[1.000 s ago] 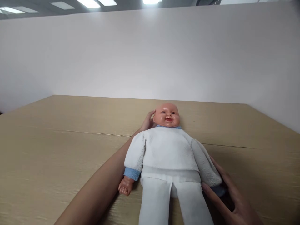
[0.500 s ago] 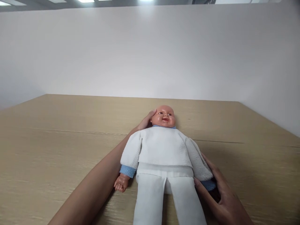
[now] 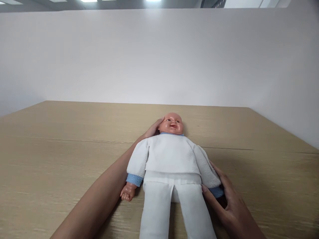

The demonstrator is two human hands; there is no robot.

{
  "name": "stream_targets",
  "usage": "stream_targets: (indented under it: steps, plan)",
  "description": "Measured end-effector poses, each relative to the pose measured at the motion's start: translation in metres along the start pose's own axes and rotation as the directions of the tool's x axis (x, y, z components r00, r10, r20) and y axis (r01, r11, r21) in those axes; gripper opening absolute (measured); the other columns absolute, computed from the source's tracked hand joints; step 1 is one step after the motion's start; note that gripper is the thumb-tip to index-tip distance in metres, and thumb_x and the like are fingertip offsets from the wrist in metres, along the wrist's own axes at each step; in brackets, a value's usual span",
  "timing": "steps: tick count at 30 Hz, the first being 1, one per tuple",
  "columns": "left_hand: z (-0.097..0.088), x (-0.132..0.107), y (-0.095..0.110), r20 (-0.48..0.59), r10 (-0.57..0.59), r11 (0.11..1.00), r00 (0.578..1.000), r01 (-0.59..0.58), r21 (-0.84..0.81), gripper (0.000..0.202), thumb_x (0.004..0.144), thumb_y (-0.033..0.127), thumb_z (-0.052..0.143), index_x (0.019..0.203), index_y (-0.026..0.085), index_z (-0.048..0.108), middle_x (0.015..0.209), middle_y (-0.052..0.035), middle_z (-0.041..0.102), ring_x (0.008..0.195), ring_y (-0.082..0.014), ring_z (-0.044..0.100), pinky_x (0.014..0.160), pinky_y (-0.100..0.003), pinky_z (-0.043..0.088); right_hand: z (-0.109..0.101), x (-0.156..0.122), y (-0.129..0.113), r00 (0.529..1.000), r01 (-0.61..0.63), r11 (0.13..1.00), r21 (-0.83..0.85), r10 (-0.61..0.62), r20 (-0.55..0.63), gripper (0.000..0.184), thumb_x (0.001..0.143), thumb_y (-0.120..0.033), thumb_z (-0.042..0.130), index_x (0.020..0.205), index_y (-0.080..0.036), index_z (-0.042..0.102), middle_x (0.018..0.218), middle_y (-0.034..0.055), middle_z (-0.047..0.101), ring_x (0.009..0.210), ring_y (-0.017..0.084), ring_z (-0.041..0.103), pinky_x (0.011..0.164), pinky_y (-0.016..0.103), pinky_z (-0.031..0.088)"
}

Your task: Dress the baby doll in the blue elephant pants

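The bare left forearm (image 3: pixel 99 196) reaches over the tan wood-look tabletop (image 3: pixel 62 162). Its left hand (image 3: pixel 153 129) lies against the head (image 3: pixel 171 123) of a bald, pink plastic baby doll (image 3: pixel 171 176); most fingers are hidden, so I cannot tell whether they grip. The doll, in a white fleecy top (image 3: pixel 169 156) with blue cuffs (image 3: pixel 134 180) and white cloth trousers (image 3: pixel 156 209), lies face up between the forearms. Rightmost, the right hand (image 3: pixel 231 207) grasps the doll's sleeved arm (image 3: pixel 206 167), thumb beside the trousers, fingers along the outer sleeve.
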State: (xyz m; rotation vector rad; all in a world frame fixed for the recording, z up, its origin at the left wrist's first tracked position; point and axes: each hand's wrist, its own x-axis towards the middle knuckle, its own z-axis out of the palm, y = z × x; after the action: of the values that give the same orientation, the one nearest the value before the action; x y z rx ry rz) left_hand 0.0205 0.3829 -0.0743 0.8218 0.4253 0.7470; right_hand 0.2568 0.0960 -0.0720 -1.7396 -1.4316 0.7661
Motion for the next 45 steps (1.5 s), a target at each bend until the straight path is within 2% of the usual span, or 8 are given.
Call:
stream_targets:
  steps: [9,17,22,24,30,36,42,45]
  plan:
    - [0.001,0.001,0.000,0.055,-0.004,1.000,0.998,0.003,0.012,0.065,0.102,0.063,0.058,0.142,0.013,0.069,0.140,-0.0163,0.073,0.136,-0.0356,0.066,0.129,-0.048,0.038,0.002,-0.003,-0.009,1.000,-0.021,1.000,0.022,0.022,-0.021,0.077,0.094,-0.065,0.064,0.161,-0.037,0.038,0.169,0.0060,0.045,0.155,0.037,0.044,0.129,0.059,0.036]
    - [-0.012,0.007,0.002,0.046,0.000,1.000,0.999,0.000,-0.002,0.073,0.103,0.069,0.052,0.142,0.009,0.067,0.145,-0.0201,0.069,0.138,-0.0349,0.064,0.127,-0.048,0.040,0.009,-0.005,-0.013,0.991,0.094,0.995,-0.038,-0.097,-0.090,0.070,0.100,-0.058,0.058,0.161,-0.030,0.040,0.164,0.0106,0.050,0.151,0.035,0.048,0.128,0.057,0.037]
    - [-0.033,0.003,0.010,-0.278,0.124,0.992,0.952,-0.128,0.007,0.050,0.105,0.054,0.058,0.137,0.016,0.069,0.155,-0.0135,0.062,0.144,-0.0258,0.059,0.126,-0.038,0.043,0.013,0.001,-0.001,0.966,0.205,0.978,-0.047,-0.210,-0.152,0.067,0.100,-0.055,0.060,0.160,-0.030,0.042,0.162,0.0109,0.052,0.148,0.034,0.051,0.124,0.058,0.043]
    - [-0.040,-0.005,0.013,-0.334,0.151,0.986,0.931,-0.166,-0.019,0.048,0.106,0.053,0.057,0.136,0.018,0.069,0.159,-0.0116,0.059,0.147,-0.0228,0.055,0.125,-0.035,0.043,0.015,0.003,0.004,0.959,0.230,0.972,-0.045,-0.235,-0.160,0.068,0.100,-0.054,0.061,0.160,-0.029,0.042,0.162,0.0118,0.052,0.146,0.034,0.053,0.122,0.058,0.045]
    - [-0.051,-0.052,0.010,-0.255,0.242,0.966,0.936,-0.258,-0.032,0.054,0.103,0.054,0.059,0.140,0.016,0.066,0.159,-0.0148,0.057,0.151,-0.0269,0.052,0.128,-0.043,0.042,0.017,0.013,0.016,0.943,0.285,0.958,-0.024,-0.285,-0.170,0.071,0.098,-0.053,0.065,0.159,-0.024,0.044,0.158,0.0153,0.055,0.142,0.036,0.056,0.116,0.059,0.051]
    - [-0.039,-0.123,-0.006,-0.288,0.316,0.947,0.904,-0.320,0.032,0.058,0.104,0.059,0.053,0.141,0.016,0.064,0.164,-0.0145,0.052,0.151,-0.0340,0.051,0.129,-0.055,0.038,0.002,0.016,0.028,0.931,0.347,0.937,-0.026,-0.348,-0.109,0.078,0.091,-0.051,0.074,0.158,-0.023,0.045,0.153,0.0159,0.061,0.137,0.036,0.062,0.118,0.057,0.050]
    - [-0.013,-0.193,-0.021,-0.453,0.344,0.936,0.823,-0.258,0.241,0.047,0.107,0.045,0.052,0.140,0.015,0.065,0.161,-0.0144,0.055,0.152,-0.0269,0.050,0.131,-0.043,0.034,-0.023,-0.024,0.047,0.955,0.297,0.948,0.113,-0.295,-0.036,0.081,0.091,-0.051,0.077,0.159,-0.024,0.043,0.153,0.0164,0.062,0.138,0.031,0.065,0.121,0.053,0.050]
    - [0.021,-0.245,-0.036,-0.549,0.417,0.887,0.724,-0.192,0.420,0.045,0.105,0.043,0.057,0.137,0.013,0.065,0.158,-0.0181,0.058,0.147,-0.0307,0.053,0.127,-0.047,0.039,-0.034,-0.074,0.049,0.977,0.214,0.958,0.189,-0.210,-0.037,0.072,0.095,-0.053,0.072,0.155,-0.024,0.046,0.152,0.0170,0.062,0.142,0.030,0.061,0.124,0.054,0.048]
